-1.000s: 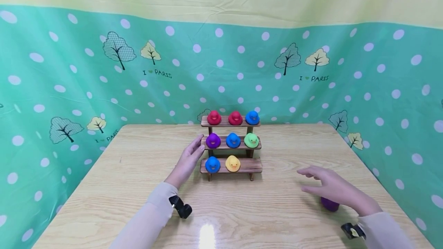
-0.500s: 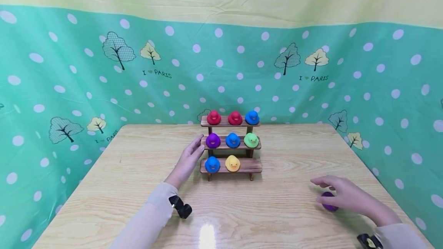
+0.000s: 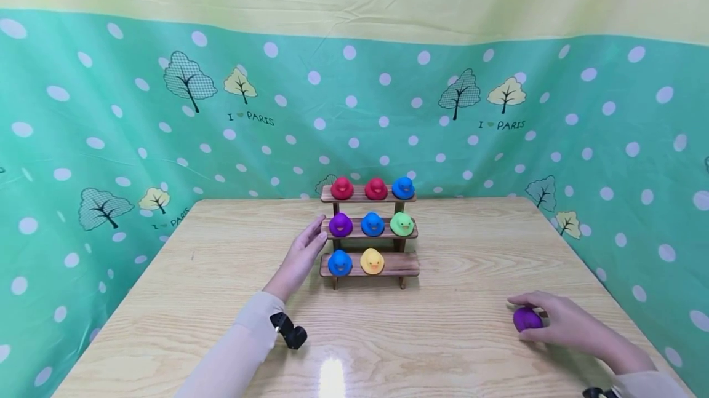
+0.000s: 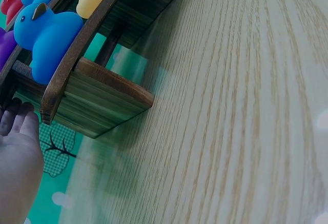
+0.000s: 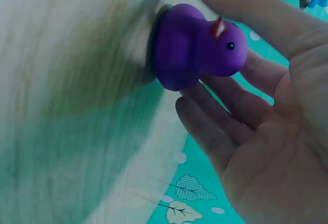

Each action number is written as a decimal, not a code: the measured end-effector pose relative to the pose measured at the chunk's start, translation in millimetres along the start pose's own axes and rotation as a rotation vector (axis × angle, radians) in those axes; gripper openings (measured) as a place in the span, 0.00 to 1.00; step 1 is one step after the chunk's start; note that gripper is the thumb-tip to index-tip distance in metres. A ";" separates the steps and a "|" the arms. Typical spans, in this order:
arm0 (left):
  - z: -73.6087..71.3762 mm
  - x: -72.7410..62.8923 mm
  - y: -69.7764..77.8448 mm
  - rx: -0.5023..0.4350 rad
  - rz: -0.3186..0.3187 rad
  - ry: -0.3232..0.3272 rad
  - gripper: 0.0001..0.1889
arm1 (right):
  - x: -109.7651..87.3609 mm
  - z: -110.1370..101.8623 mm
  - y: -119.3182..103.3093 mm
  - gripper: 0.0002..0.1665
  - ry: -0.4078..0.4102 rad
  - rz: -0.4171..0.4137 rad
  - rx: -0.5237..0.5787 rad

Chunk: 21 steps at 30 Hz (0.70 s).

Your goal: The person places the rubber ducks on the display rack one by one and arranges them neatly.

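A purple rubber duck (image 3: pixel 526 319) sits on the table at the right front. My right hand (image 3: pixel 570 324) is around it, thumb on one side and fingers on the other. In the right wrist view a gap shows between the thumb (image 5: pixel 230 1) and the purple duck (image 5: pixel 179 47); whether the fingers behind touch it I cannot tell. My left hand (image 3: pixel 299 256) rests with loosely extended fingers at the left end of a three-tier wooden stand (image 3: pixel 396 264). In the left wrist view its fingertips (image 4: pixel 25 116) are by the middle tier's end; contact is unclear.
Two red ducks and a blue duck (image 3: pixel 404 188) stand on the top tier. Purple, blue and green ducks (image 3: pixel 402 224) fill the middle. The bottom tier bears a blue duck (image 3: pixel 340 263) and a yellow duck (image 3: pixel 372 261). A patterned green curtain (image 3: pixel 354 115) hangs behind.
My right hand has moved back toward me and slightly right, lowering around the purple duck, which now shows between thumb and fingers. My left hand and the stand have stayed still.
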<state>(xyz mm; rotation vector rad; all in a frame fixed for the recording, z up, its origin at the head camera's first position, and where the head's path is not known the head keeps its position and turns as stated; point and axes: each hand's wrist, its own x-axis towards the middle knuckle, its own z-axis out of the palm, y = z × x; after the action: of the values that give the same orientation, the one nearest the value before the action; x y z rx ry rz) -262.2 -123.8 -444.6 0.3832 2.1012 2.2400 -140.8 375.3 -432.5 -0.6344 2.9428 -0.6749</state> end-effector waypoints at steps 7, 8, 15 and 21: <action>0.2 0.4 0.5 0.002 -0.005 0.000 0.29 | -2.5 0.8 5.2 0.38 -0.014 0.003 0.025; 0.2 0.6 0.4 0.002 -0.005 -0.001 0.29 | -2.7 0.9 5.9 0.38 -0.011 -0.002 0.028; -0.7 0.9 -1.0 0.015 -0.012 -0.003 0.29 | -2.2 1.0 8.8 0.30 -0.023 0.003 0.031; -1.0 1.1 -2.1 0.013 -0.009 -0.003 0.30 | -0.7 0.2 8.2 0.30 -0.037 0.013 0.031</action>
<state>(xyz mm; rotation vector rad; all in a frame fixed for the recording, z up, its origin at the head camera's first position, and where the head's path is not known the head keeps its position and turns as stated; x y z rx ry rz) -263.7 -124.4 -446.6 0.3771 2.1131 2.2205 -143.3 382.3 -436.2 -0.6181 2.8942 -0.6985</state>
